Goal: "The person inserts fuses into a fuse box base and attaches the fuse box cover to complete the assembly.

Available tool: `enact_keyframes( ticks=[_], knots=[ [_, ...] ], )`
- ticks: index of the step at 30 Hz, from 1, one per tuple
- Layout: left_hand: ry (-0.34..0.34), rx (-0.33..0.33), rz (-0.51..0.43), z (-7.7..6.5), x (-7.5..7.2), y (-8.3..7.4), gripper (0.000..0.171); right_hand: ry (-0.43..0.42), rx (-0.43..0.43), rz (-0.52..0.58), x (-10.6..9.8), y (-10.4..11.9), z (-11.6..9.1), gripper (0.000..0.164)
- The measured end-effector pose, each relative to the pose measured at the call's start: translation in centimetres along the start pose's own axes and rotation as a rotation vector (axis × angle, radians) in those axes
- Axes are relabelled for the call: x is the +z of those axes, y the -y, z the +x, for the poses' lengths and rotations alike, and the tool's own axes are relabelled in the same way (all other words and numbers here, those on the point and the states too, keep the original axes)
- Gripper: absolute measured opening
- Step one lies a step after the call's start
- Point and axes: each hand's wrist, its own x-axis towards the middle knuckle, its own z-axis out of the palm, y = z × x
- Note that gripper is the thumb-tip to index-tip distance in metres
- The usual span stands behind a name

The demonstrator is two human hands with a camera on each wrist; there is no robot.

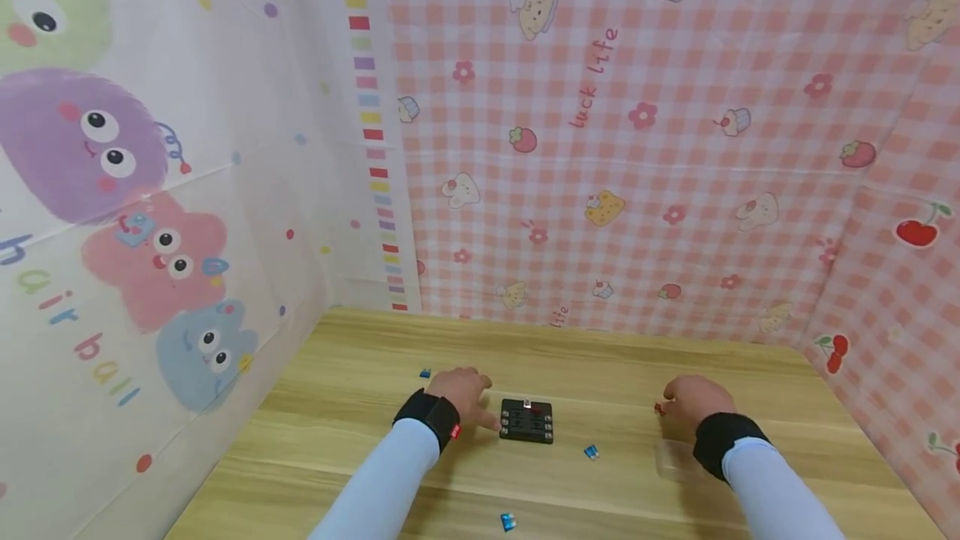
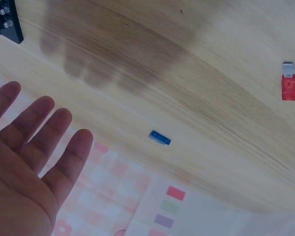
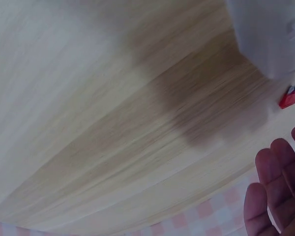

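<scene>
My left hand (image 1: 465, 397) hovers beside a black fuse block (image 1: 527, 422), its thumb right at the block's left edge. In the left wrist view its fingers (image 2: 71, 164) are extended and hold nothing. A blue blade fuse (image 2: 160, 137) lies beyond them, and a red blade fuse (image 2: 293, 87) is at the right border. My right hand (image 1: 697, 400) reaches over the table near another red blade fuse (image 1: 659, 408). The right wrist view shows that red fuse lying on the wood, apart from the loosely extended fingers (image 3: 256, 204).
A clear plastic box (image 1: 677, 460) sits under the right wrist. Blue fuses lie right of the block (image 1: 592, 452), near the front edge (image 1: 508, 522) and left of the left hand (image 1: 425, 373). Patterned cloth (image 1: 637, 148) hangs behind the wooden table (image 1: 615, 361) and along both sides.
</scene>
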Motion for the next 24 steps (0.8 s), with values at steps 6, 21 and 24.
enact_keyframes(
  ticks=[6,21,24],
  knots=[
    [0.002,-0.005,0.003,0.0,0.1,0.1,0.072,0.019,-0.068,-0.009,0.3,-0.2,0.1,0.009],
    [0.005,-0.008,0.024,0.1,0.2,0.3,0.073,0.032,-0.155,-0.145,1.8,0.0,0.6,0.013],
    [0.009,-0.013,0.033,0.0,0.1,0.3,0.072,0.027,-0.147,-0.158,2.0,0.0,0.7,0.014]
  ],
)
